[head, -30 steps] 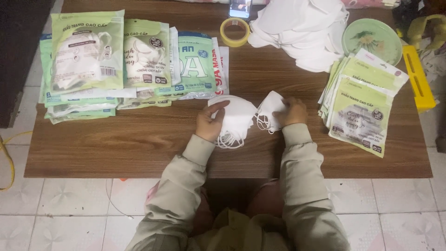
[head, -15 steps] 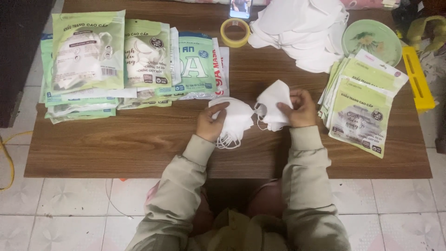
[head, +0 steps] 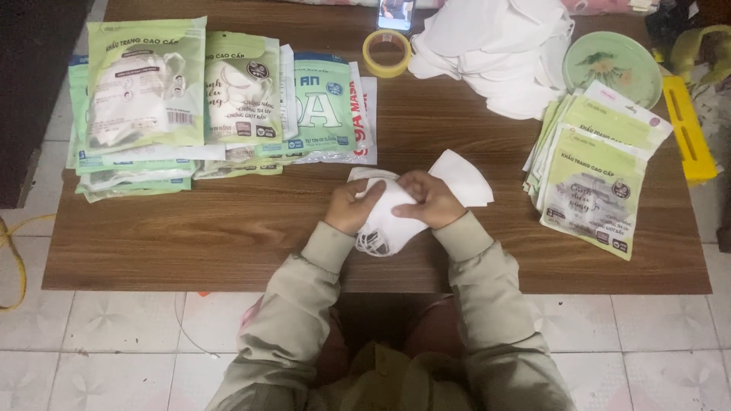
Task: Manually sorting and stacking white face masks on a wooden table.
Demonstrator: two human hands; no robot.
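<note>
Pinching a white face mask (head: 390,217) between them, the left hand (head: 352,205) and right hand (head: 431,199) close their fingers on its folded body at the wooden table's (head: 228,228) near edge. Its ear loops dangle just below the fingertips, and another white mask (head: 464,176) juts out behind the right fingers.

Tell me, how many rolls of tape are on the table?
1: a yellow tape roll lies flat at the table's far edge, between the packet stacks and the white mask pile. Others could be hidden.

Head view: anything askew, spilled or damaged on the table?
Nothing damaged or spilled. The left hand and right hand together hold white masks. The filled packets at left lie in a loose, slipping overlap, and the white mask pile is a heap.
</note>
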